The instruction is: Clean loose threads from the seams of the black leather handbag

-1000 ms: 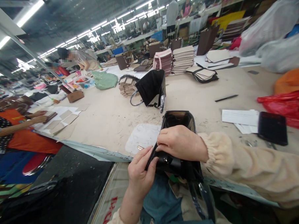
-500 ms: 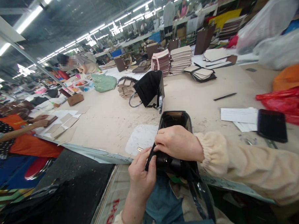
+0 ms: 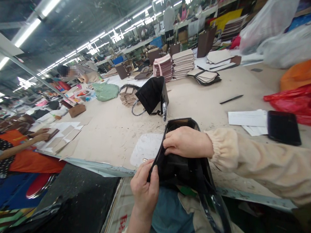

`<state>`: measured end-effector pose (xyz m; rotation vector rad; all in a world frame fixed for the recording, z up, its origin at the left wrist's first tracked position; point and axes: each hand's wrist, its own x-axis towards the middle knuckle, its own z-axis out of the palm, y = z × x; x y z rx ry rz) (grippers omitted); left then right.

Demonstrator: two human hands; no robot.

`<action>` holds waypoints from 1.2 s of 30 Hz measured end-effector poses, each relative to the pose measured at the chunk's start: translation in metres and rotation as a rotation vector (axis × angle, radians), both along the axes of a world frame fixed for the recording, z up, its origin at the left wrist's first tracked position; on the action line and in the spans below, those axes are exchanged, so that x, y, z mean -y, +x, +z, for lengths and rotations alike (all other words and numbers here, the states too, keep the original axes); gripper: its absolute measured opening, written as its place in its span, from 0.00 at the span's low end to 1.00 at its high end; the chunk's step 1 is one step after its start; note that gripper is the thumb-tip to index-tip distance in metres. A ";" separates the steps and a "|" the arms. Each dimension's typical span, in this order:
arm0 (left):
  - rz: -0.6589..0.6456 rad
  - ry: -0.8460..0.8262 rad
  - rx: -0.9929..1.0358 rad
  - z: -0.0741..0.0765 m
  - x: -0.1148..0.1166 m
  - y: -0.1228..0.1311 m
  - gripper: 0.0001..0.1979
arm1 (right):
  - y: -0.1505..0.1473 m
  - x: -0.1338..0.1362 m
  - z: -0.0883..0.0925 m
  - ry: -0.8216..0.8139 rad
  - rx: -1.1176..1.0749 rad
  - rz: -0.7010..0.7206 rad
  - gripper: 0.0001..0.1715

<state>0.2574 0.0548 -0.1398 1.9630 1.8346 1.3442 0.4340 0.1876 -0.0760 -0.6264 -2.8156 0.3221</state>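
Observation:
A black handbag leans on the table's front edge over my lap, its mouth open and a plastic-wrapped handle hanging toward me. My left hand pinches the bag's left rim between thumb and fingers. Across the opening lies my right hand, fingers bent down against the inside of that same rim; its fingertips are partly hidden. Beside the bag, a white sheet lies on the table with a small gold-coloured metal piece at its lower edge.
A second black handbag stands farther back. To the right are a dark pen-like stick, white papers, a black phone-like slab and a red plastic bag. At left, a co-worker's hands handle flat pieces.
My right hand has shifted slightly up and right, its fingers moving away from my left hand. The left hand has slid a little lower left, and the bag's rim is spread wider.

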 end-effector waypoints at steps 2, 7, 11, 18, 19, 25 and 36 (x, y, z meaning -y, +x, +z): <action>-0.003 -0.020 0.011 0.000 -0.001 -0.001 0.08 | 0.000 -0.005 -0.001 0.004 -0.019 0.015 0.11; 0.013 -0.084 0.023 -0.001 -0.002 -0.004 0.09 | -0.003 -0.011 -0.001 0.012 -0.029 0.022 0.13; 0.041 -0.097 0.081 0.001 -0.002 -0.002 0.09 | -0.004 -0.011 0.001 0.027 -0.027 -0.032 0.13; 0.108 -0.126 0.145 0.002 -0.001 0.002 0.11 | -0.006 -0.008 0.003 0.067 0.015 -0.066 0.15; 0.115 -0.129 0.145 0.001 -0.001 0.002 0.11 | -0.005 -0.008 0.003 0.078 0.019 -0.068 0.15; 0.137 -0.157 0.152 0.001 0.000 0.001 0.12 | -0.005 -0.006 0.003 0.110 0.026 -0.076 0.16; 0.078 -0.166 0.106 -0.001 -0.001 -0.004 0.12 | -0.006 -0.004 0.004 0.125 0.022 -0.107 0.17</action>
